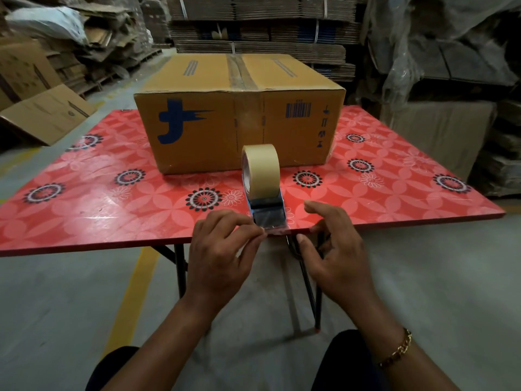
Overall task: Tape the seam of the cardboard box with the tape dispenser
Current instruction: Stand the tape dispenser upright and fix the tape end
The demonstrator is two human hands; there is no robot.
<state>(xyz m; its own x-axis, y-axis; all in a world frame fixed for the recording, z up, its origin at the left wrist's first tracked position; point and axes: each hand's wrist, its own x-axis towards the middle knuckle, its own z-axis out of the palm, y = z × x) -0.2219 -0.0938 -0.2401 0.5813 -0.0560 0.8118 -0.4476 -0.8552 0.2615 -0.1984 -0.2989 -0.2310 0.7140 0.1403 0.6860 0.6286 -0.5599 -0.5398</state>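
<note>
Two hands in view, both mine, reaching forward off the near table edge; my left hand [222,246] is curling its fingers, thumb and forefinger pinching the loose clear tape end [275,229] at the mouth of the tape dispenser [266,210]; my right hand [335,252] is hovering just beside it, fingers spread and bent, thumb low, forefinger lifted above the table edge, gripping nothing; one gold chain bracelet [396,349] is sitting on the right wrist; two dark knees are showing at the bottom of the frame.

One tape dispenser is standing at the near edge of the red table [98,198], one tan roll [260,167] upright on it, the blue-grey metal front facing me; the tape end is hanging right over the edge between my hands.

One table, red top with pale flowers and black-and-white rosettes, dark folding legs below; one yellow floor line [132,300] is running under its left side.

One cardboard box [239,119] is sitting closed on the table just behind the dispenser, near but not touching; one strip of clear tape [239,71] is already lying along the top seam and folding down the front face; blue printing on the front: one big logo mark on the left, one barcode on the right, a column of small handling symbols beside it; no words readable.

Behind, stacks of flattened cartons [253,21] are filling the back; loose open boxes [45,114] are leaning at far left; plastic-wrapped piles [451,52] at right.
</note>
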